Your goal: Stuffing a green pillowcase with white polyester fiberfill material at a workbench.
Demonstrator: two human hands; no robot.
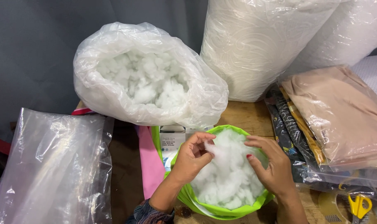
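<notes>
Left hand (192, 155) pinches a tuft of white stuffing (228, 174) inside the green cover (221, 209) on the tabletop (246, 114). Right hand (271, 166), fingers loosely spread, presses the stuffing. Big plastic bag of stuffing (147, 74) just behind.

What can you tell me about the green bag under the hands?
The green bag is bright lime, of thin, smooth-looking fabric, open at the top and heaped with white stuffing. It sits on the wooden table, below the big clear bag. The left hand pinches a tuft; the right hand rests on the stuffing.
</notes>
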